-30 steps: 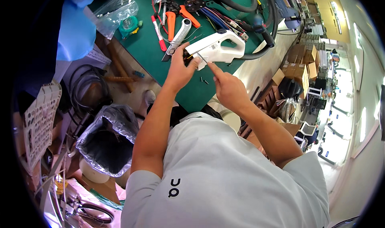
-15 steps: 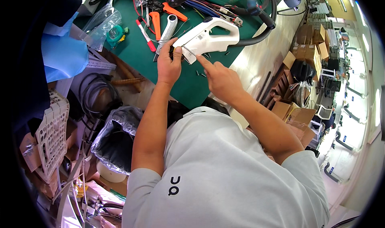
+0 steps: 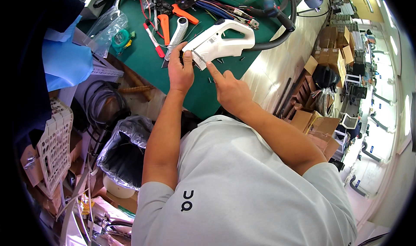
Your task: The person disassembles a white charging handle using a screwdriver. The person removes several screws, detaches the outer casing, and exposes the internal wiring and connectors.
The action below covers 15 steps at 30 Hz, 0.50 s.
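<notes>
A white charging gun [image 3: 234, 42] with a looped handle lies over the green mat, a thick black cable [image 3: 277, 40] running from its rear. My left hand [image 3: 181, 70] is wrapped round its front end, thumb on top. Across that end lies a thin metal rod [image 3: 199, 56], perhaps a hex key. The stretched index finger of my right hand [image 3: 232, 88] touches the lower end near the rod; the other fingers curl back, and the right thumb is hidden. Beside my left hand lie a grey utility knife [image 3: 177, 33] and a red-and-white marker [image 3: 154, 40].
Small screws [image 3: 220, 61] lie near the gun. Orange-handled pliers [image 3: 184, 14], loose wires [image 3: 225, 10] and a teal tape measure [image 3: 121, 41] are farther back and left on the green mat [image 3: 201, 101]. A lined bin [image 3: 125, 146] stands below left; cardboard boxes [image 3: 329, 53] stand right.
The whole view has shifted slightly. My right hand has moved a little left and down, its index finger still at the gun's front end. My left hand keeps its grip.
</notes>
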Each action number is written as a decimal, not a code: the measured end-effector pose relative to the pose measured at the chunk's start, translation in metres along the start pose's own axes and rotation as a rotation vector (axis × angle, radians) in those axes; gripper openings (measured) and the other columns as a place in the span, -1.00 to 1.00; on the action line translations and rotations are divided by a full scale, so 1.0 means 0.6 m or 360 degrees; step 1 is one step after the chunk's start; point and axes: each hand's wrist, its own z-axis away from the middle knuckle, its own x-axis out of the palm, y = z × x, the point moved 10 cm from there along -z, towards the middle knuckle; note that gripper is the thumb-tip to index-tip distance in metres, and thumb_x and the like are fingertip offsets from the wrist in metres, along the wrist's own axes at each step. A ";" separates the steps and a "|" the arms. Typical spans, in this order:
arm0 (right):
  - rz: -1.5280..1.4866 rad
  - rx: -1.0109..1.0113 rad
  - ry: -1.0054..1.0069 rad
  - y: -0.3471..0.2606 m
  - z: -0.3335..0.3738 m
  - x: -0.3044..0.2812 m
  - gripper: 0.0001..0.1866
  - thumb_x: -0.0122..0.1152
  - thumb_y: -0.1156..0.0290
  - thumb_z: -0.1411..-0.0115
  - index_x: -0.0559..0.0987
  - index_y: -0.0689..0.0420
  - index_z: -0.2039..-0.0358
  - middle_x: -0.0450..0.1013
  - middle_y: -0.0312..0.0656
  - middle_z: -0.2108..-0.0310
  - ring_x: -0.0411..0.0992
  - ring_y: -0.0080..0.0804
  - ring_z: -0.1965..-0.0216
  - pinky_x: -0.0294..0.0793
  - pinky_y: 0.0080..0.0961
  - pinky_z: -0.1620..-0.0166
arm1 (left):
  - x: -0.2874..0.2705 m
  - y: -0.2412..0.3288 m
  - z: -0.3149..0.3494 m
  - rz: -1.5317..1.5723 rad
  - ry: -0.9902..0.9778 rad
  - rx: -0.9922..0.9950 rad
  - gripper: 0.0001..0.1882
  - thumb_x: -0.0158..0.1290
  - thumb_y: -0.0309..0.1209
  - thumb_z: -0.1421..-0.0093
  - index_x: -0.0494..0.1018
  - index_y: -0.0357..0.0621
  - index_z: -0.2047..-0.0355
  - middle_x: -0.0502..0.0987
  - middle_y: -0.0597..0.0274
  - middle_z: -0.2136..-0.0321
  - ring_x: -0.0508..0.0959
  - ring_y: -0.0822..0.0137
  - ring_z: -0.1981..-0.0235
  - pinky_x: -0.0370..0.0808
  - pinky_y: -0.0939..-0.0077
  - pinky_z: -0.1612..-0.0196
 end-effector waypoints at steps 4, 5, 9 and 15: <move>0.0022 -0.0018 0.0014 0.001 0.001 -0.002 -0.38 0.12 0.44 -0.26 0.32 -0.18 -0.34 0.33 -0.12 0.47 0.39 -0.10 0.64 0.43 -0.20 0.56 | 0.000 0.005 0.002 0.0013 0.0017 0.0034 -0.61 -0.03 -0.22 -0.39 0.43 -0.26 -0.06 0.52 0.07 0.24 0.50 0.25 0.25 0.45 0.41 0.11; 0.0030 -0.0029 0.0020 0.000 0.002 -0.004 -0.38 0.12 0.44 -0.25 0.33 -0.18 -0.34 0.33 -0.12 0.47 0.39 -0.11 0.64 0.43 -0.21 0.56 | -0.001 0.007 0.001 -0.0011 0.0028 0.0076 -0.61 -0.03 -0.23 -0.39 0.43 -0.26 -0.06 0.52 0.08 0.24 0.49 0.26 0.26 0.45 0.42 0.13; 0.0069 0.0017 -0.0113 -0.012 -0.006 -0.033 -0.39 0.12 0.44 -0.25 0.34 -0.17 -0.33 0.35 -0.12 0.48 0.40 -0.13 0.63 0.42 -0.24 0.56 | -0.001 0.002 0.001 0.0155 -0.0051 -0.0015 -0.62 0.00 -0.26 -0.37 0.42 -0.26 -0.08 0.50 0.16 0.25 0.48 0.35 0.27 0.45 0.47 0.15; 0.0143 0.0067 -0.0270 -0.024 -0.005 -0.063 -0.38 0.12 0.49 -0.19 0.37 -0.12 -0.29 0.39 -0.10 0.48 0.44 -0.12 0.59 0.46 -0.25 0.51 | 0.008 0.011 0.004 0.0098 -0.0271 -0.0077 -0.54 0.07 -0.23 -0.34 0.36 -0.25 -0.13 0.48 0.25 0.24 0.44 0.45 0.27 0.43 0.56 0.17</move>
